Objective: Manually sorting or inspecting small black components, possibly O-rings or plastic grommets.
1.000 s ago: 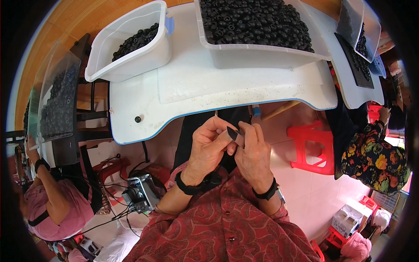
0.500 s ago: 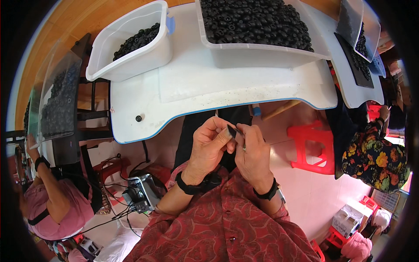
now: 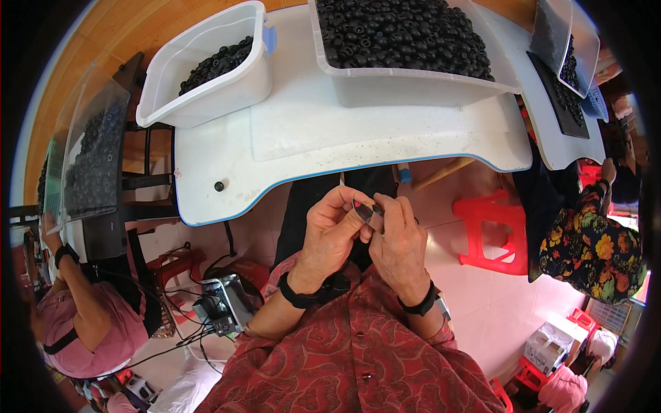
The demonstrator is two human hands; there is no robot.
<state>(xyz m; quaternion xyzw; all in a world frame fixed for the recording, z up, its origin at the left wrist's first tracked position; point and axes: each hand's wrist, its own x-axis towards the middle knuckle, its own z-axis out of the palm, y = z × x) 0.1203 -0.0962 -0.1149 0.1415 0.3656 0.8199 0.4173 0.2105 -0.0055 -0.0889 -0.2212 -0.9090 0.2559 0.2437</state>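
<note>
Both hands up in front of my chest, centre of the frame, just below the near edge of the white worktop (image 3: 358,148). One small dark part (image 3: 366,208) is in hand between them, with a thin pale sliver showing at its edge; I cannot tell what the sliver is.

Progress, judging from how things lie:
- The large tray (image 3: 413,86) at upper centre is heaped with small black round parts, so I judge the bulk is not yet handled.
- The smaller white tub (image 3: 206,79) at upper left holds only a shallow layer of the same black parts. Whether that is the finished lot I cannot tell.
- One lone black piece (image 3: 219,186) sits on the worktop, left of centre near the edge, well apart from my hands.

Grip:
- Left hand (image 3: 330,237): fingers curled in, thumb and fingertips pressed together on the left side of the small dark part.
- Right hand (image 3: 398,241): fingers folded, tips pinching the same part from the right. The two hands touch at the fingertips.
- Nothing else is held. Dark bands on both wrists.
</note>
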